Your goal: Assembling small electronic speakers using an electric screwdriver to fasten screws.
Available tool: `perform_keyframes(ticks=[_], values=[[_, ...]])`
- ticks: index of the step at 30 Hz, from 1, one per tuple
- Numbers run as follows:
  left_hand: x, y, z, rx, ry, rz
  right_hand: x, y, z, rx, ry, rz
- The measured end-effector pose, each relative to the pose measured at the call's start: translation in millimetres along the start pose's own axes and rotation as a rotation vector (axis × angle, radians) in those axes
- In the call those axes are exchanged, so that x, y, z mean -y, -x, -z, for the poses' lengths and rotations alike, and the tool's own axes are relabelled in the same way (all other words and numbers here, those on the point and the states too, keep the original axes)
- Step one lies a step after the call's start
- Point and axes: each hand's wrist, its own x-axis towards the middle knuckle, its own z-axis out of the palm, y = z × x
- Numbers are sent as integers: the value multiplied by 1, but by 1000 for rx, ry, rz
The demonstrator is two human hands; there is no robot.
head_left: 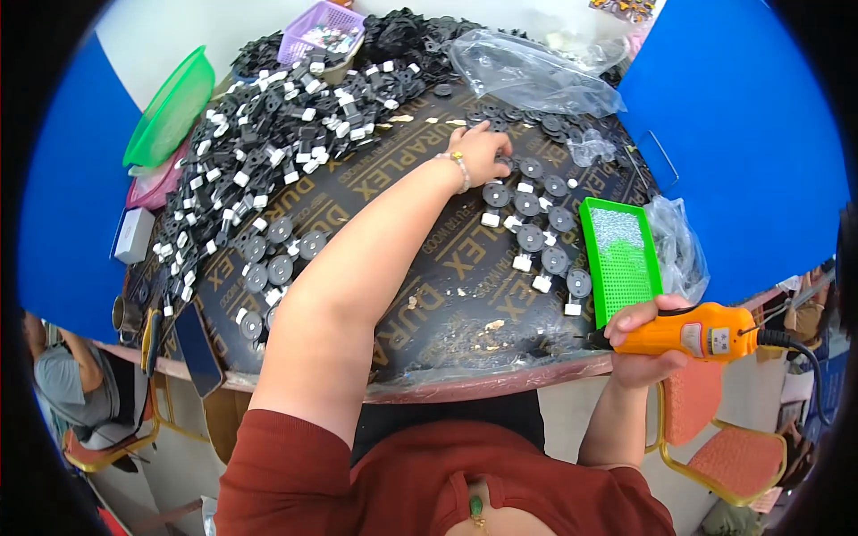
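Note:
My left hand (483, 154) reaches across the middle of the table, its fingers bent down over a black disc (506, 164) at the far end of a group; the fingertips are partly hidden. Below it, several black discs with white blocks (529, 238) lie in slanting rows. My right hand (648, 344), at the table's right front edge, is closed round an orange electric screwdriver (693, 332). Its tip points left and its black cord (800, 344) runs off right. Beside it stands a green tray (633, 268) of small silvery screws, perforated at its near part.
A large heap of black parts with white blocks (268, 134) covers the far left. More discs (280, 268) lie left of my forearm. A clear plastic bag (536, 71), a purple basket (313, 36) and a phone (198, 348) are around. Blue partitions (742, 134) flank the table.

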Motion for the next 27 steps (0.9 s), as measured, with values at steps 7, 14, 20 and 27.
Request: perform_keyframes(ticks=[7,14,20,27], values=[[12,15,32,-114,-67,-18,11,-17,53,-129,29,55],[-80,123,107,-37,201,-136,-10,-32,88,-245,325,37],[-124,207,92,113,203,-86,-19,-29,95,-190,272,36],[-126,233,50,20,216,41,-21,-31,90,-171,246,38]])
